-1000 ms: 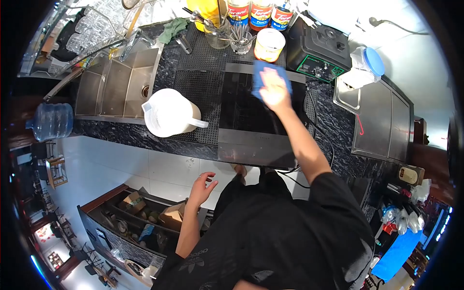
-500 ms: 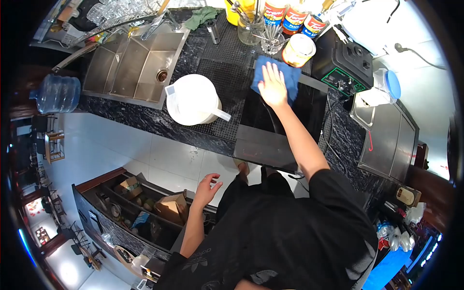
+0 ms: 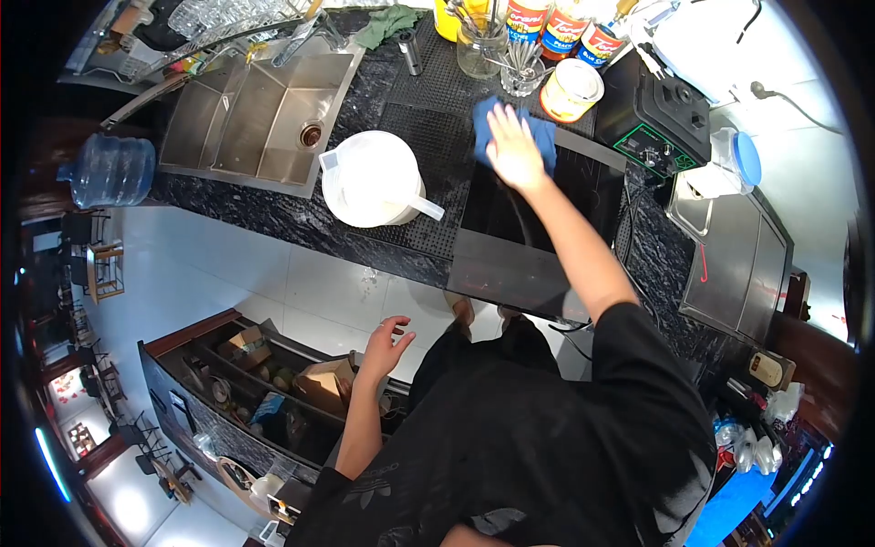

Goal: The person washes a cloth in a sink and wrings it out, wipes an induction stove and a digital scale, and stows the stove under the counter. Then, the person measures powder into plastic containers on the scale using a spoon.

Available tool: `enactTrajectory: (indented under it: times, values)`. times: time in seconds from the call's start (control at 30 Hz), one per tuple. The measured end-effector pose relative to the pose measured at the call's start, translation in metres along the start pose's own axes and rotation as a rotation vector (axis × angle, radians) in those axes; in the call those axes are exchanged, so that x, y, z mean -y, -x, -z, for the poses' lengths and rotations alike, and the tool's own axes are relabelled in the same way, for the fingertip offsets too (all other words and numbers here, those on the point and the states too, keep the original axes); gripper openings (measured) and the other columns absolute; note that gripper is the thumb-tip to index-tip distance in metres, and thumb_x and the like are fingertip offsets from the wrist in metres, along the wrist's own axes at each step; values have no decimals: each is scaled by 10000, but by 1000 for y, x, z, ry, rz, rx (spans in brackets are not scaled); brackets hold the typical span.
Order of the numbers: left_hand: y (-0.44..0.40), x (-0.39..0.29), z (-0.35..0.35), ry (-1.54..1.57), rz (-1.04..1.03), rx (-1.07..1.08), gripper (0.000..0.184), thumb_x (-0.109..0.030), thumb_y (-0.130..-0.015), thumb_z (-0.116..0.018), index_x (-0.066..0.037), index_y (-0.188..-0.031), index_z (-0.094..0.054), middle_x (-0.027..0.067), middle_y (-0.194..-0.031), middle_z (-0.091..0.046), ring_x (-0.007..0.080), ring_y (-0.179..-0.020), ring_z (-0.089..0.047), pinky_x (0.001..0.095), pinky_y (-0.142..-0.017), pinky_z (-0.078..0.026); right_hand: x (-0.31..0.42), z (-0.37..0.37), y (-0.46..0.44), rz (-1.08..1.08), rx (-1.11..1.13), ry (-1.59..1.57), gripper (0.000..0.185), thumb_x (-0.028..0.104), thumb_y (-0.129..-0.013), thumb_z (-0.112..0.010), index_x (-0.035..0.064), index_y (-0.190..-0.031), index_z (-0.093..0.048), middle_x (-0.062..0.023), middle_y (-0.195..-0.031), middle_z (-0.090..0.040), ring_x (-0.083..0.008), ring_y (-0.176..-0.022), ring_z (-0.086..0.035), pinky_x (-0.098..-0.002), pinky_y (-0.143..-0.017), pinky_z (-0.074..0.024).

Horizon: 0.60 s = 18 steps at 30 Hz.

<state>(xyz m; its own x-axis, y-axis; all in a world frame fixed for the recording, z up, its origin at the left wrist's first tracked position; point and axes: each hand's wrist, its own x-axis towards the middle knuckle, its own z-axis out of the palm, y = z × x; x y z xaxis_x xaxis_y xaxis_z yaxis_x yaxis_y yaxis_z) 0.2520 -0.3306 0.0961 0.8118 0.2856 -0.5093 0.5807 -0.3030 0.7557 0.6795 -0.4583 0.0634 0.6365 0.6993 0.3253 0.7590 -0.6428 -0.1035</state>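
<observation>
in the head view, the right hand [image 3: 516, 159] lies flat, fingers slightly spread, on the blue cloth [image 3: 544, 139], which has shifted leftward along the far edge of the black glass cooktop [image 3: 583, 193] since a second ago, leaving the far right uncovered. the left hand [image 3: 386, 350] hangs empty over the floor [image 3: 333, 264], fingers loosely curled.

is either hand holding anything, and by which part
Nothing appears gripped: the right hand lies flat on the blue cloth; the left hand is empty.
</observation>
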Motion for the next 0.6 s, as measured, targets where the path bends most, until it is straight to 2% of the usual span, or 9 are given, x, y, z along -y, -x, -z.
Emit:
enactTrajectory:
  times: [0.03,0.07,0.13,0.23,0.3,0.33,0.4,0.47,0.6]
  values:
    - [-3,1,0,3,-7,-5,346,-226,-852,-684,-67,-1141,-583,99,-1145,-624,239,-939,-628,337,-703,-493,19,7,26,43,-17,12,541,211,-840,-525,4,-1337,-473,-168,-1452,-407,-333,-1362,-354,-480,-1103,-305]
    - [-2,4,-1,4,1,-5,344,-222,-851,-684,-68,-1142,-584,98,-1145,-624,238,-936,-628,337,-702,-492,39,29,46,95,131,-89,560,214,-826,-545,20,-1346,-471,-153,-1453,-406,-322,-1366,-353,-478,-1115,-286]
    - [1,7,-2,10,17,1,342,-219,-851,-684,-69,-1142,-584,98,-1145,-624,236,-934,-628,336,-701,-491,66,54,99,189,214,-223,553,234,-816,-554,61,-1338,-501,-94,-1465,-401,-290,-1378,-340,-450,-1133,-264]
    - [-2,2,-3,21,25,-14,343,-214,-850,-684,-70,-1144,-585,98,-1140,-624,236,-932,-627,337,-692,-489,27,46,82,293,190,-121,560,177,-784,-584,78,-1330,-512,-108,-1486,-380,-295,-1391,-325,-463,-1084,-344]
    - [-1,1,-4,2,-8,-5,344,-215,-849,-685,-70,-1144,-585,97,-1135,-624,239,-934,-626,338,-694,-490,-14,10,36,171,-103,-213,537,125,-783,-573,42,-1309,-510,-149,-1453,-416,-327,-1360,-359,-480,-1044,-386]
    - [-1,2,-6,6,5,0,344,-215,-849,-685,-70,-1144,-585,97,-1135,-624,239,-934,-626,338,-694,-490,-12,25,11,-20,51,-181,522,130,-797,-553,19,-1305,-506,-159,-1449,-420,-318,-1355,-369,-485,-1066,-355]
    - [0,5,-6,-36,-22,5,345,-215,-848,-686,-67,-1143,-584,100,-1131,-623,243,-932,-626,338,-698,-491,6,6,15,-37,-16,-9,523,171,-815,-542,-3,-1305,-497,-161,-1464,-398,-324,-1360,-361,-492,-1083,-326]
    - [-2,4,-7,-24,-13,6,347,-218,-848,-686,-66,-1143,-583,106,-1130,-622,249,-930,-626,336,-699,-491,56,43,53,-30,140,-27,552,190,-813,-554,-7,-1324,-486,-150,-1468,-393,-323,-1369,-348,-491,-1091,-313]
    - [-9,6,-10,-26,-17,43,352,-225,-849,-684,-61,-1143,-581,113,-1129,-621,254,-928,-627,340,-714,-491,124,82,171,70,285,-312,600,118,-807,-568,17,-1382,-430,-128,-1497,-350,-308,-1398,-304,-488,-1118,-278]
